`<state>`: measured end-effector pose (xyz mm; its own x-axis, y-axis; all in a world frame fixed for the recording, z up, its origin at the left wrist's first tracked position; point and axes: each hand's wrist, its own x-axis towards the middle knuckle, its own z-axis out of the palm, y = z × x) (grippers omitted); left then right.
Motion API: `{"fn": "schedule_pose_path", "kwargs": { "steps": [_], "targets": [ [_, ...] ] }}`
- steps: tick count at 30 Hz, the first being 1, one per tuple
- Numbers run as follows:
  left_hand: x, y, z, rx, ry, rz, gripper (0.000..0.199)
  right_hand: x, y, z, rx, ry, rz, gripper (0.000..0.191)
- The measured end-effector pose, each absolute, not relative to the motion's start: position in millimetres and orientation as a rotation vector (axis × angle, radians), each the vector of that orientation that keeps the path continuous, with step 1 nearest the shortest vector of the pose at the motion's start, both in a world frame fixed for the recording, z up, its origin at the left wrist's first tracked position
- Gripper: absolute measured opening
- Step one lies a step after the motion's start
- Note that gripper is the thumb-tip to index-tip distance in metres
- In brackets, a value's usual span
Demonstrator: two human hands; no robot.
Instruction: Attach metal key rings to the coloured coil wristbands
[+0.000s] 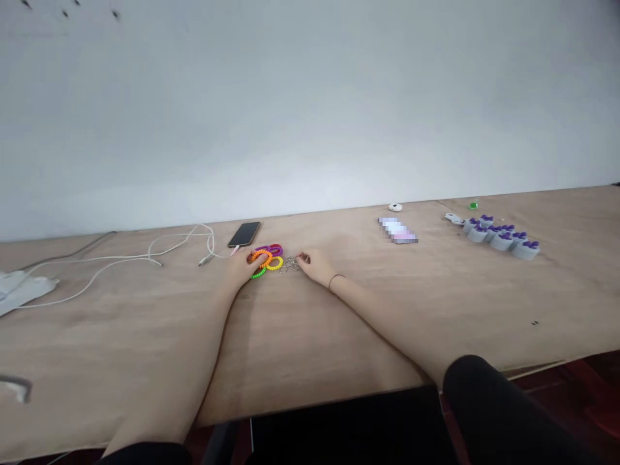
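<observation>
Several coiled rings in orange, yellow, green and purple lie together on the wooden table. My left hand (242,266) is closed on the orange coil (262,259) at the left of the bunch. The yellow coil (275,263) lies to its right, the purple coil (275,250) behind, and the green coil (259,273) nearer me. Small metal rings (290,262) sit just right of the coils. My right hand (314,266) pinches at their right edge, its fingertips on the metal rings.
A dark phone (245,234) lies behind my left hand, with white cables (181,240) to the left. Further right are a phone with a blurred screen (398,230), a white case (395,207), several grey pots with purple tops (502,241) and a green item (473,206).
</observation>
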<state>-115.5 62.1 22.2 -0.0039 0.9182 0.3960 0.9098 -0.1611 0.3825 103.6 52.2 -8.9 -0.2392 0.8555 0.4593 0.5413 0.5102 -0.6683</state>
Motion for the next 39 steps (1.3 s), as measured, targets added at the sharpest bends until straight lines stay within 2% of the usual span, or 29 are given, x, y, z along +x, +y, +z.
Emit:
{"fn": "schedule_pose_path", "kwargs": {
  "steps": [8,13,17,20,28,33,39],
  "targets": [
    [-108,60,19,2.478,2.071,0.998,0.039,88,49,-4,-1.233,-1.998,0.275,0.026],
    [-102,64,11,2.557,1.978,0.688,0.034,84,34,-4,-0.977,-2.235,0.232,0.051],
    [-105,70,8,2.582,1.838,0.647,0.031,73,36,-6,-1.115,-2.221,0.297,0.065],
    [-106,70,11,2.586,1.800,0.690,0.029,64,43,-7,-1.261,-2.173,0.286,0.062],
    [-98,63,17,2.528,1.821,0.770,0.029,63,46,-8,-1.280,-2.251,0.202,0.031],
    [-103,67,14,2.574,1.822,0.675,0.027,69,52,-8,-1.290,-2.266,0.194,0.031],
    [-105,70,10,2.682,1.831,0.520,0.037,76,57,-6,-1.284,-2.276,0.205,0.037]
  ]
}}
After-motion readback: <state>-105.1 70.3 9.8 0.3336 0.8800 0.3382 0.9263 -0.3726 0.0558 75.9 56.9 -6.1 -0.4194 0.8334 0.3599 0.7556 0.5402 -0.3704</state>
